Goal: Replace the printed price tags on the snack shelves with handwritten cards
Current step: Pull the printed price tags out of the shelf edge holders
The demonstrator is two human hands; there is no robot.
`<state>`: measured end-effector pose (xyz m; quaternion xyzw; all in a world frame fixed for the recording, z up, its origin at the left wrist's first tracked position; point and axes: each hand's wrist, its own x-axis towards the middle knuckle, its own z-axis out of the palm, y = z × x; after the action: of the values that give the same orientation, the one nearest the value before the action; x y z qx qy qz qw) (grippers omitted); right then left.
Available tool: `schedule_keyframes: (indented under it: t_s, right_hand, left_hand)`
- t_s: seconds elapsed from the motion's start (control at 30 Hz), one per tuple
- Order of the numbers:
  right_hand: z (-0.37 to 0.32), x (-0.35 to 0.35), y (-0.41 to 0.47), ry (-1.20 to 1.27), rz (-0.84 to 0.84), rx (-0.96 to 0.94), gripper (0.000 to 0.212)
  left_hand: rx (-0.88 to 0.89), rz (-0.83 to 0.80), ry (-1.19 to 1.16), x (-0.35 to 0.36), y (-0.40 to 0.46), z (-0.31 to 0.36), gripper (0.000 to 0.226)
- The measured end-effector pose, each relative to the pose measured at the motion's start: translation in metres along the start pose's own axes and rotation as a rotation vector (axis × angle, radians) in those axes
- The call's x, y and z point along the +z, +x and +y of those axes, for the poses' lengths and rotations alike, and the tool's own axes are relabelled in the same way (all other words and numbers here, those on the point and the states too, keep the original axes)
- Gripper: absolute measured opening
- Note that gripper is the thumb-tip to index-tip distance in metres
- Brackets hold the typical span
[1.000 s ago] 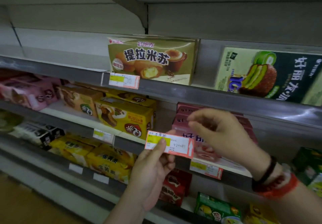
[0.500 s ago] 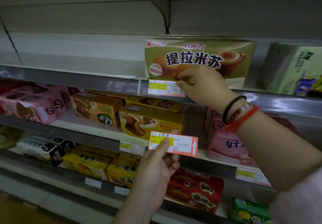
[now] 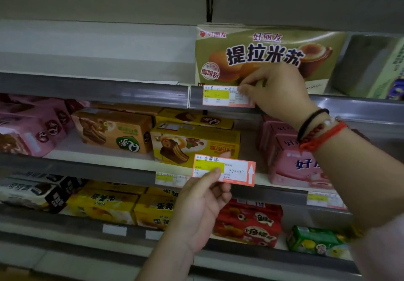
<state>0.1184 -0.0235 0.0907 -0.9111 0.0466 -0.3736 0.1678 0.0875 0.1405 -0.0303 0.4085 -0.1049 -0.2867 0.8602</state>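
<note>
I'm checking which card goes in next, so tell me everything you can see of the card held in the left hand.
The handwritten card is a small paper-like rectangle with an orange-red border, a yellow block on its left part, handwriting along the top, handwritten digits at right and a white upward arrow on its right end. It is held nearly level, slightly tilted, in front of the middle shelf's edge. The left hand pinches its lower left corner, thumb in front, a fingertip behind the top edge. Nothing else touches it.

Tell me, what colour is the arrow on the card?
White, on an orange strip of the card in the left hand; head view.
</note>
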Motion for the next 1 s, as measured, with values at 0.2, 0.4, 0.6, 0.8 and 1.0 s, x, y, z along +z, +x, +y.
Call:
schedule_keyframes:
  t_s: [0.2, 0.4, 0.6, 0.8, 1.0]
  right_hand:
    - [-0.009, 0.002, -0.013, 0.283, 0.275, 0.056, 0.009]
    - [-0.026, 0.006, -0.080, 0.630, -0.486, 0.275, 0.012]
    - [-0.015, 0.057, -0.122, 0.514, -0.418, 0.421, 0.014]
    - [-0.023, 0.092, -0.151, 0.563, -0.353, 0.445, 0.015]
    - [-0.021, 0.115, -0.140, 0.541, -0.271, 0.401, 0.015]
  left_hand:
    - [-0.034, -0.034, 0.013, -0.016, 0.003, 0.004, 0.026]
    - [-0.070, -0.008, 0.026, -0.034, 0.005, 0.001, 0.028]
    - [-0.085, 0.015, 0.042, -0.056, 0.001, -0.005, 0.028]
    - [-0.089, 0.163, 0.160, -0.076, -0.008, -0.011, 0.018]
    - [-0.121, 0.282, 0.159, -0.092, -0.013, -0.008, 0.018]
